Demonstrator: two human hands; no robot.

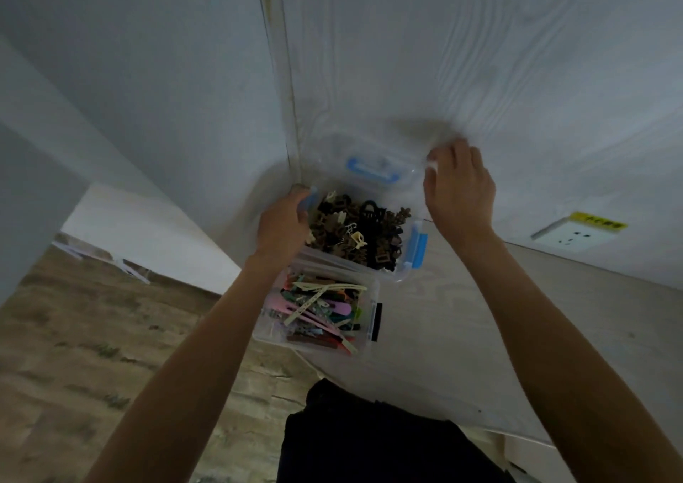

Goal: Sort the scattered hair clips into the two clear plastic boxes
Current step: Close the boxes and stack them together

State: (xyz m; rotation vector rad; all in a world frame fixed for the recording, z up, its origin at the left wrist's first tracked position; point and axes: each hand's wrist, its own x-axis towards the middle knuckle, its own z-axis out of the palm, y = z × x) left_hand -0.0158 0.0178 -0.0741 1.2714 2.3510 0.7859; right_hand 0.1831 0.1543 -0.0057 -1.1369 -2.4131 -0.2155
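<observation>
Two clear plastic boxes stand on the white table by the wall. The far box [401, 273] has blue latches and is filled with dark brown and black claw clips [369, 231]. Over its back edge a clear lid with a blue handle [373, 170] is tilted up and blurred. My left hand [282, 224] grips the lid's left end at a blue latch. On the lid's right edge, my right hand [460, 190] is closed. The near box [369, 338] has a black latch, has no lid on it, and is filled with colourful flat clips [321, 309].
A white wall [480, 57] rises right behind the boxes, with a socket and yellow label [571, 237] at the right. The table's edge [310, 364] runs diagonally below the near box. Wooden floor [92, 334] lies to the left, dark clothing [369, 438] at the bottom.
</observation>
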